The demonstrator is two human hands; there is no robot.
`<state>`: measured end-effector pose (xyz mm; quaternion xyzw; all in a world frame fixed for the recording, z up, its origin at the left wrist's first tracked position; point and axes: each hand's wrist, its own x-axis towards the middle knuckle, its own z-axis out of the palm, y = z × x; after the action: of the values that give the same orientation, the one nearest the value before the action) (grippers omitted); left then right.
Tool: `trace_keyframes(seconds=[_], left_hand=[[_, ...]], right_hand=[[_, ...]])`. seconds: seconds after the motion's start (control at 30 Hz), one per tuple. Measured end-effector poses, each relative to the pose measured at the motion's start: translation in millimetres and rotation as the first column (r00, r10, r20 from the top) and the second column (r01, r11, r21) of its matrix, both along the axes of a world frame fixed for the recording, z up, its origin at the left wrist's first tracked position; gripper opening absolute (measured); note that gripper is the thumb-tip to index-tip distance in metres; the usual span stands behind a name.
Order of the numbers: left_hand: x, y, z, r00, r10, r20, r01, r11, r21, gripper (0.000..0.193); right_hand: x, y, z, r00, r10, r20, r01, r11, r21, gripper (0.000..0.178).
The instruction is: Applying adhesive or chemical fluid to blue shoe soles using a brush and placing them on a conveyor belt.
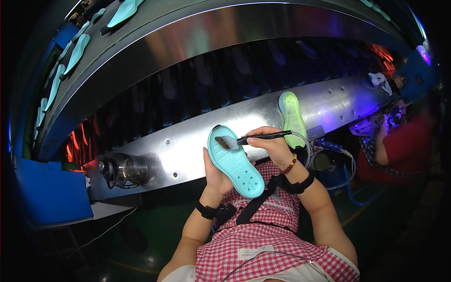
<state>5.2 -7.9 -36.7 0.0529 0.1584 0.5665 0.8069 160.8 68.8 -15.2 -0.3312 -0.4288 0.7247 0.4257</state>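
My left hand (215, 173) grips a turquoise shoe sole (243, 173) along its left edge. The sole is tilted, its heel end away from me and its holed forefoot toward me. My right hand (273, 146) is closed round the black handle of a brush (265, 136), from which a clear tube runs off to the right. The brush's bristles touch the inner face of the sole near the heel. Just beyond my right hand, a yellow-green sole (292, 116) lies on the metal ledge (188, 155).
A clear jug with a dark lid (124, 170) stands on the ledge at left. Above the ledge, a conveyor belt (155, 14) carries several turquoise soles (76, 54). Another person in red (399, 145) sits at right, near blue hoses and a white cloth (379, 82).
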Motion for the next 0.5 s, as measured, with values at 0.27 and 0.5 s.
trace_keyframes(seconds=[0.27,0.5], left_hand=[[16.4,0.3,-4.2,0.875,0.367,-0.315,-0.437,0.879,-0.191,0.067],[-37.0,-4.4,-13.4,0.887,0.319,-0.333,-0.34,0.94,-0.006,0.068]], right_hand=[[-29.4,-14.6,18.7,0.952,0.058,0.301,-0.109,0.982,0.156,0.018],[-1.8,-40.8,31.0,0.781,0.177,0.599,-0.555,0.638,0.535,0.02]])
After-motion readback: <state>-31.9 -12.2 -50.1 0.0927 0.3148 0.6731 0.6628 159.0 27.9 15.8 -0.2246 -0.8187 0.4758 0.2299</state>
